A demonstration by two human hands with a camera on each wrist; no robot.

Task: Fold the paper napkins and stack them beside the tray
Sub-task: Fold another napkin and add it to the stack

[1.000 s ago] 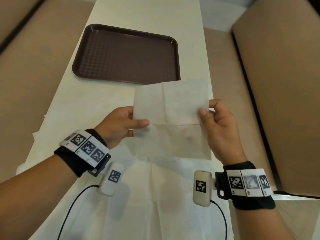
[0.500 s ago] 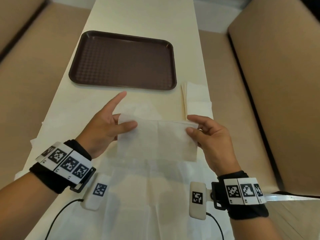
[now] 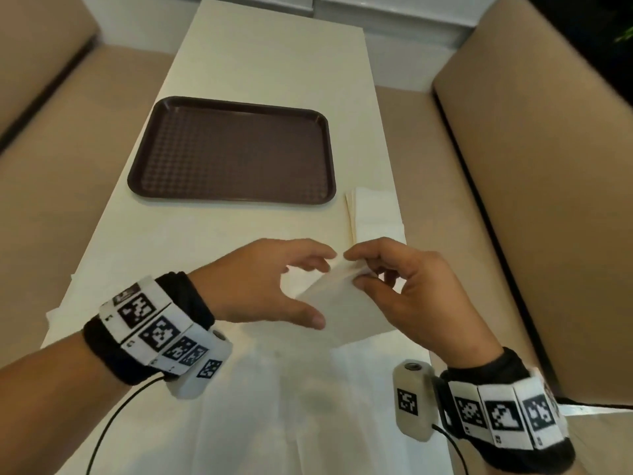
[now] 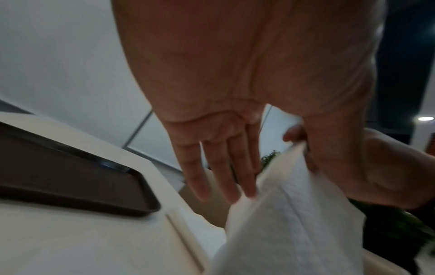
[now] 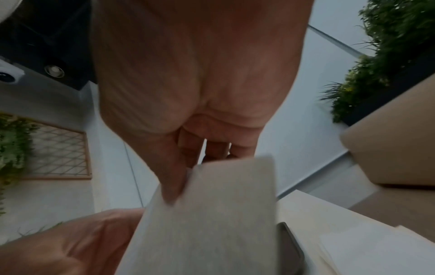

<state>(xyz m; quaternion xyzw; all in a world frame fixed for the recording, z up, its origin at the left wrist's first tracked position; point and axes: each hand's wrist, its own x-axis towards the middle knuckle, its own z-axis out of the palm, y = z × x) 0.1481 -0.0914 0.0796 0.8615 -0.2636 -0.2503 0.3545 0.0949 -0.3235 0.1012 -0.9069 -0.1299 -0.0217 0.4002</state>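
I see both hands raised over the table (image 3: 260, 56), on the near side of the tray (image 3: 231, 150). Right hand (image 3: 416, 289): thumb and fingers curled, pinching the top edge of the folded napkin (image 3: 346, 311), which hangs tilted off the table surface. Left hand (image 3: 263, 286): fingers extended and fairly straight, tips touching the napkin's upper edge, thumb resting against its left side; from the left wrist view the fingers (image 4: 226, 178) lie flat along the paper, not curled round it. So right is clamped on the napkin, left is spread and only touching.

Tray: brown, lies flat, I see nothing in it. Stack of folded napkins (image 3: 375, 214) sits just beside the tray's near right corner, beyond the right hand. Unfolded napkin sheets (image 3: 291, 413) lie spread on the table nearer than the tray, under both wrists.
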